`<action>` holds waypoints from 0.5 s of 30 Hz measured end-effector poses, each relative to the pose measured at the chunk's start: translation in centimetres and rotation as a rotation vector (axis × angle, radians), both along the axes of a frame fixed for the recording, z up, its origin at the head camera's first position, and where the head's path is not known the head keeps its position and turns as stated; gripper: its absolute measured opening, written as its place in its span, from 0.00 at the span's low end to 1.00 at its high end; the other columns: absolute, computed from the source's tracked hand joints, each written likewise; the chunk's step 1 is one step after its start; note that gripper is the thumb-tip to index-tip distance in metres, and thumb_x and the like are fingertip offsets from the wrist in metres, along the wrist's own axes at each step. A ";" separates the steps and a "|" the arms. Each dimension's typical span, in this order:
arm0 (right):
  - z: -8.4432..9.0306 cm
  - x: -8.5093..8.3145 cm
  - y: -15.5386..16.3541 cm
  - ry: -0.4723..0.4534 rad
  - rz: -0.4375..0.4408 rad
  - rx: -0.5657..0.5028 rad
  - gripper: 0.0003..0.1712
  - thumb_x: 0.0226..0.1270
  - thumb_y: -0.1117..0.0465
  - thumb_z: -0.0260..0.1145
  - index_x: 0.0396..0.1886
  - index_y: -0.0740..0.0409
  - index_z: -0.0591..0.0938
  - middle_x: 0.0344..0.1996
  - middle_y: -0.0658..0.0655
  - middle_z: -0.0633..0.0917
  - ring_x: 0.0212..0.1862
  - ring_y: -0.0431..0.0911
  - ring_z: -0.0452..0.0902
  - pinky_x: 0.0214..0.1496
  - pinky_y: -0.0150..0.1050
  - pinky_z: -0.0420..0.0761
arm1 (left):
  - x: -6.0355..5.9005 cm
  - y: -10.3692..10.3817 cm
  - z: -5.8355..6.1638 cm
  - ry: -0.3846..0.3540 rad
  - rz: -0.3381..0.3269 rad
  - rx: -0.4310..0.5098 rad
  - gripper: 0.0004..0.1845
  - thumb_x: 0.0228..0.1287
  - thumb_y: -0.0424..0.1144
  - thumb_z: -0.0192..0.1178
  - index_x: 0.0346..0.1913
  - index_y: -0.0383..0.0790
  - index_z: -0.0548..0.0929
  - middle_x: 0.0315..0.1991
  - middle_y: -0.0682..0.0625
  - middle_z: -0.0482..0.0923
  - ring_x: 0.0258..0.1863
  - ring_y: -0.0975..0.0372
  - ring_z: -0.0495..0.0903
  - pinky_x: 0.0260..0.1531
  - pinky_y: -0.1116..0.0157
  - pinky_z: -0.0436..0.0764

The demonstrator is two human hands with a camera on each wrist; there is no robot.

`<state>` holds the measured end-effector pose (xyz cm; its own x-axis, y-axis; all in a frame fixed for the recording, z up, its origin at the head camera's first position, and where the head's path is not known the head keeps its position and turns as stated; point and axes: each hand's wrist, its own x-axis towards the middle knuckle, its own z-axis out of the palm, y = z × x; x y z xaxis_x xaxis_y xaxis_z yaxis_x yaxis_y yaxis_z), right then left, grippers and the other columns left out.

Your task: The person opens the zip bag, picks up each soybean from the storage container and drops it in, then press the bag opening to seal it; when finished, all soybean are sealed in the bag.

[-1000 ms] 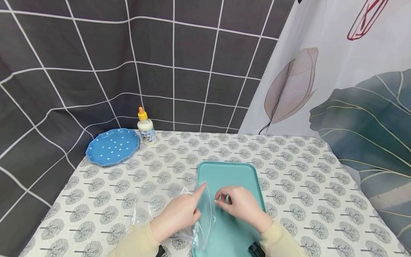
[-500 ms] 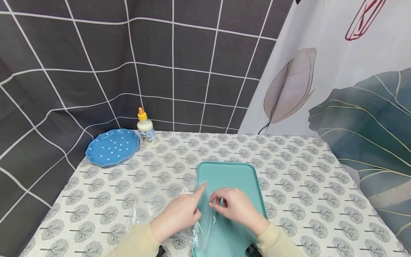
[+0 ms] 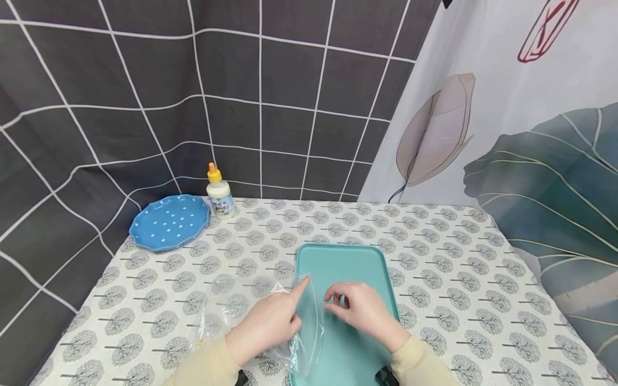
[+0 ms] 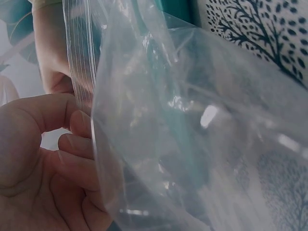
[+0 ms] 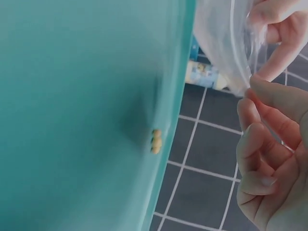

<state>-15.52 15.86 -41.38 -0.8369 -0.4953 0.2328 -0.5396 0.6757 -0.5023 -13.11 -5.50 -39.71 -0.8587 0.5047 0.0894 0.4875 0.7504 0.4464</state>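
My left hand [image 3: 270,319] grips the open edge of a clear zip bag [image 3: 311,335], its index finger stretched along the mouth. In the left wrist view the bag [image 4: 144,96] spreads out beside the curled fingers. The bag's mouth overlaps the left side of a teal tray [image 3: 347,257]. My right hand [image 3: 362,308] is over the tray just right of the mouth, fingers loosely bent and a small gap between thumb and index finger, nothing visible in it. On the tray in the right wrist view lie small round tan pieces like soybeans [image 5: 156,141], in a short row near the rim.
A blue polka-dot plate [image 3: 169,222] lies at the back left. Next to it stands a white glue-like bottle [image 3: 220,195] with a yellow cap and orange tip. A tree-print cloth [image 3: 449,289] covers the table; a dark grid curtain [image 3: 289,69] hangs behind.
My right hand moved left to the bag's mouth with a tiny pale piece at its fingertips, then back right; that piece no longer shows there. The left hand and bag stay put.
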 end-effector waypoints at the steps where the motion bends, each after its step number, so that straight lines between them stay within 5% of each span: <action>1: -0.1 -0.1 0.2 -0.005 -0.010 0.006 0.05 0.53 0.60 0.72 0.30 0.49 0.84 0.21 0.39 0.78 0.21 0.29 0.66 0.24 0.26 0.70 | 0.0 0.0 0.0 0.001 0.002 -0.001 0.41 0.49 0.31 0.58 0.71 0.32 0.59 0.12 0.59 0.60 0.12 0.70 0.59 0.13 0.73 0.64; 15: -1.3 -1.7 1.4 -0.062 -0.099 0.126 0.05 0.51 0.58 0.72 0.27 0.45 0.83 0.20 0.36 0.77 0.21 0.30 0.67 0.25 0.28 0.69 | 0.0 -0.1 0.0 -0.011 0.007 0.002 0.40 0.50 0.32 0.58 0.70 0.32 0.60 0.14 0.59 0.61 0.13 0.70 0.60 0.14 0.73 0.64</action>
<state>-17.26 17.23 -42.66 -0.8938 -0.4320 0.1203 -0.4380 0.7838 -0.4401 -13.08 -5.58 -39.66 -0.8630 0.4986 0.0813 0.4775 0.7527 0.4531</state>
